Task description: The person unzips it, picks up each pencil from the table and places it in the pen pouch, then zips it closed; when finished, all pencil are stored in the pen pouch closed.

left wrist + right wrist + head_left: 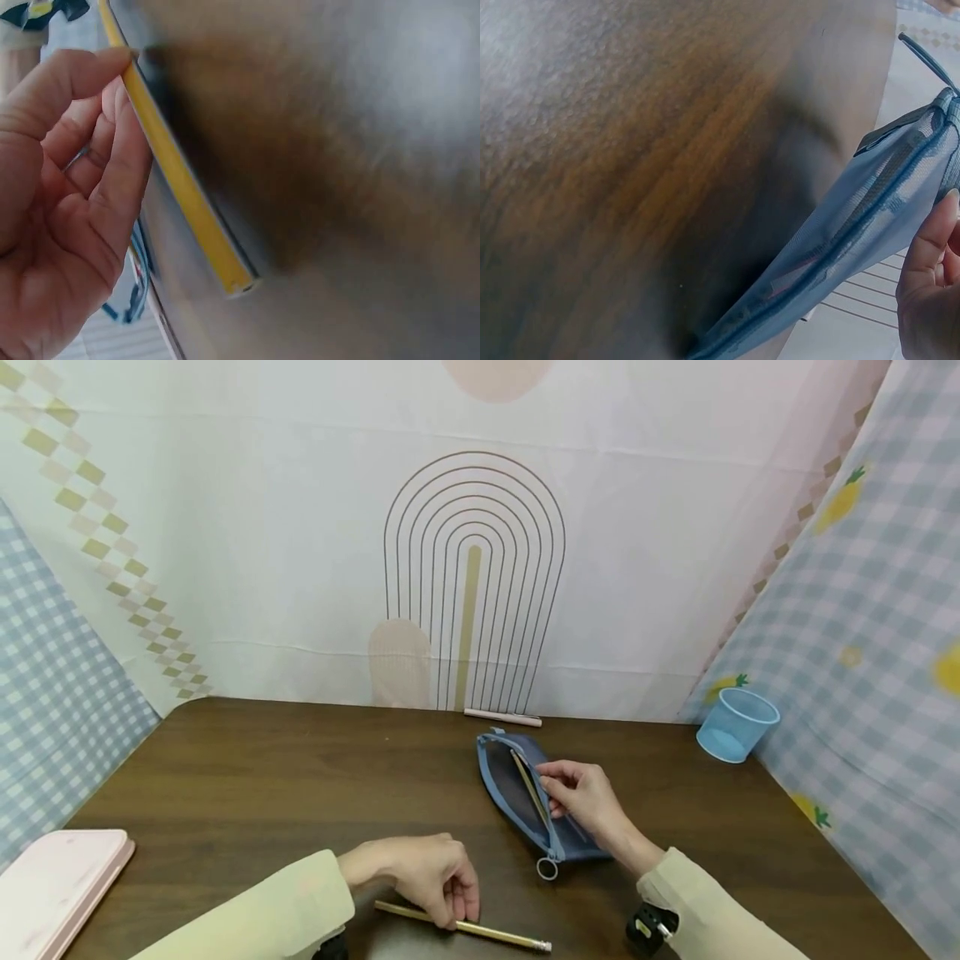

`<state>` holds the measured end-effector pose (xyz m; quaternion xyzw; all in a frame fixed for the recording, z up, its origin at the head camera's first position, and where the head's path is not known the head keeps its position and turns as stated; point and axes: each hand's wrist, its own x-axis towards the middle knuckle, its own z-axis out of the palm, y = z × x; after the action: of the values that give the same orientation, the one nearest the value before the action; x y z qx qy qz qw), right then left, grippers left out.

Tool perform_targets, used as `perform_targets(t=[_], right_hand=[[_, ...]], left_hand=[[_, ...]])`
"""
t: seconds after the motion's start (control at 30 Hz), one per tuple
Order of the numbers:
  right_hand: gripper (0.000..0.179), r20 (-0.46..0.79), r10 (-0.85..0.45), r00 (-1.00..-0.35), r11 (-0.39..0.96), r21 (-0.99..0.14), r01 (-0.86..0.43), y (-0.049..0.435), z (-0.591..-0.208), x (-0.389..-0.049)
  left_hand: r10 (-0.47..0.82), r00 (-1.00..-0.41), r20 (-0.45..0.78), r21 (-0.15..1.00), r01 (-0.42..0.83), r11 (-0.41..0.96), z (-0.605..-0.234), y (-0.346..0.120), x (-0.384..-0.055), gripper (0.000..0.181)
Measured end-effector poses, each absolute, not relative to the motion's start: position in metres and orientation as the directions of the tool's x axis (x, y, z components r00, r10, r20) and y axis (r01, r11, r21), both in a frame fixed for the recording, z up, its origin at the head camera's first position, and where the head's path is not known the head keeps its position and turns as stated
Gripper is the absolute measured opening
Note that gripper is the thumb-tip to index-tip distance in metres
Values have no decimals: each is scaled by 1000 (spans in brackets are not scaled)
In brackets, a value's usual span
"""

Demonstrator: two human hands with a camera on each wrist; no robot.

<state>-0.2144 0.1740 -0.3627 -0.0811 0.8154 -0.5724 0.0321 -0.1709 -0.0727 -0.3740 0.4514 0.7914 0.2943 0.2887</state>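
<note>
Left hand, wrist bent down, pinches one pencil low at the table's near side; right hand, stretched forward, pinches one pouch by its rim, one gold stick inside

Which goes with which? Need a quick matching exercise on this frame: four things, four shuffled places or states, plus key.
Things
1. blue pouch
2. pencil outside the pouch
3. light-blue cup
4. pale pink flat item

Places or states
A. at the far right corner of the table
B. unzipped, its edge held by the right grip
C. at the near left of the table
D. pinched by the left grip

Pairs: 1-B, 2-D, 3-A, 4-C
</note>
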Motion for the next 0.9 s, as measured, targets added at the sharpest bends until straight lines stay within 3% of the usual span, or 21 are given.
perform_targets(t=[0.2,0.33,0.6,0.9], right_hand=[[27,42,-158,-987,322,-942,-91,172,-363,-214],[26,43,-164,-985,324,-941,-95,173,-364,-213],[26,50,-166,-985,326,-940,-102,174,-366,-213],[26,44,-172,-984,331,-938,-100,171,-364,-215]], left_hand=[[863,-437,-254,853,320,413,-367,-87,-187,14],[824,-474,-310,901,130,413,-365,-94,-197,16],[628,-712,-314,941,-147,304,-374,-89,-215,24],[488,-810,-325,928,-372,2,-379,-55,-233,36]])
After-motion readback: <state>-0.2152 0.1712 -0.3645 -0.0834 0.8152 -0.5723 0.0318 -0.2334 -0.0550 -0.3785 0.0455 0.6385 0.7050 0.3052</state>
